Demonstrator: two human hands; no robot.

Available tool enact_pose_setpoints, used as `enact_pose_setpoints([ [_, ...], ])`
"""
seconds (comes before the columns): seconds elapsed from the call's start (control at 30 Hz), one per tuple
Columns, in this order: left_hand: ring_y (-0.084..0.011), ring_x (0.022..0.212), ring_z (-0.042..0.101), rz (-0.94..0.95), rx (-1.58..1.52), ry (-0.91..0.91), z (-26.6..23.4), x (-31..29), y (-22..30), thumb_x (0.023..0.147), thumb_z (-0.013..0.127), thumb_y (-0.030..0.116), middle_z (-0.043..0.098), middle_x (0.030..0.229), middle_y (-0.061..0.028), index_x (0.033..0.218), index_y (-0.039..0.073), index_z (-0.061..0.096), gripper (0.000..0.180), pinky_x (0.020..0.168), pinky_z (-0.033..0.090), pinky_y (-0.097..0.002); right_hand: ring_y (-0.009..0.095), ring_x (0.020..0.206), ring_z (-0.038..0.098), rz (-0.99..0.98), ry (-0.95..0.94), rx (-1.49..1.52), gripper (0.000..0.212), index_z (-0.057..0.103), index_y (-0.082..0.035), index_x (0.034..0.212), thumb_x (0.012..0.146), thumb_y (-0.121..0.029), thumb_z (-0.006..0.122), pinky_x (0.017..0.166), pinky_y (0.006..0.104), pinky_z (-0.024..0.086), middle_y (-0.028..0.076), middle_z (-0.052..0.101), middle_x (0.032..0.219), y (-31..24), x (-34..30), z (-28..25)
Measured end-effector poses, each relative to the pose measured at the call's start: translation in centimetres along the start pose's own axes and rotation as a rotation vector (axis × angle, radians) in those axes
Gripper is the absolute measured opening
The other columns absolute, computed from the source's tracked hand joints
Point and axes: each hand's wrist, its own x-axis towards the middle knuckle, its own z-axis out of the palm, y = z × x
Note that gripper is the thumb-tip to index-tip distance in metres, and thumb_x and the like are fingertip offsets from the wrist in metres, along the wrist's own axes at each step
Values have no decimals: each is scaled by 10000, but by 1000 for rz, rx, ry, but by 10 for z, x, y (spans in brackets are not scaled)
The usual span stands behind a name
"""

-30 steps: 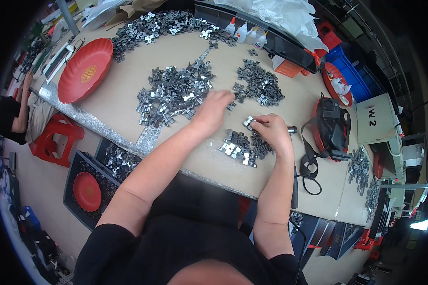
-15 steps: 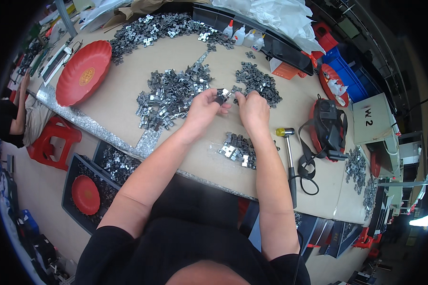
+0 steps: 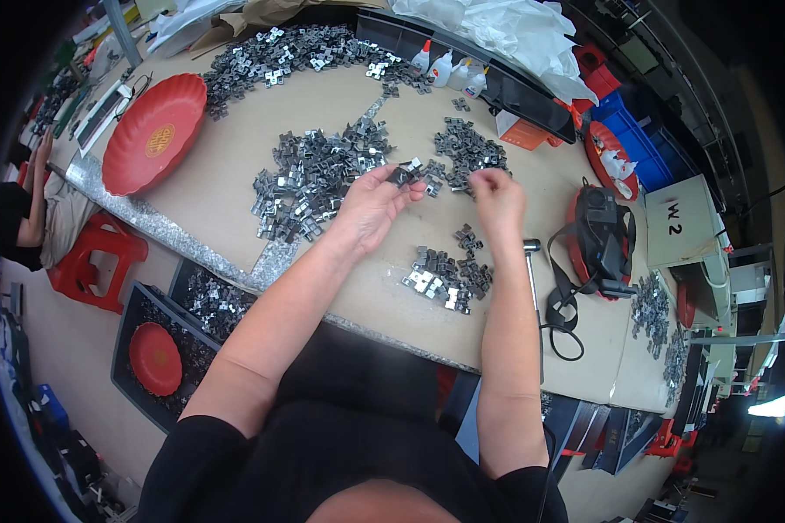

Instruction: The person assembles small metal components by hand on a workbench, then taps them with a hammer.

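Between the thumb and fingers of my left hand is a small dark and silvery metal clip, held above the table. My right hand is at the near edge of the right-hand pile of metal clips. Its fingertips are pinched together, and whatever they hold is too small to tell. To the left of my left hand spreads a bigger heap of loose clips. A smaller group of clips lies nearer me, between my forearms.
A hammer lies beside my right forearm, partly covered by it. Further right is a black strapped device. A red scalloped plate stands at left. Glue bottles and a long clip heap line the back.
My right hand has moved right, away from my left hand, to the right-hand pile. My left hand stays nearly in place with the clip. More of the near clip group shows.
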Motion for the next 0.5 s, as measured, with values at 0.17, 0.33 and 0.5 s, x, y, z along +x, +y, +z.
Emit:
enact_pose_setpoints([
  [0.17,-189,831,562,-6,15,-25,-5,2,-2,835,427,-29,558,951,-143,1012,-38,481,185,692,475,-269,265,760,586,-173,32,-211,175,622,-49,868,730,-153,596,672,336,450,123,608,809,-2,13,-4],
  [0.33,-178,816,559,-29,87,-6,-2,0,-4,800,387,-65,552,945,-139,1021,-50,466,235,690,465,-266,295,825,575,-107,-100,-379,291,592,-69,970,707,-186,636,720,370,445,124,562,954,-17,4,15],
  [0.5,-184,811,566,-39,88,-26,-2,-3,-5,822,401,-49,562,945,-147,1019,-34,477,212,677,473,-259,307,875,548,-76,-233,-406,336,567,-64,982,681,-180,658,754,386,431,131,529,980,-18,1,5],
])
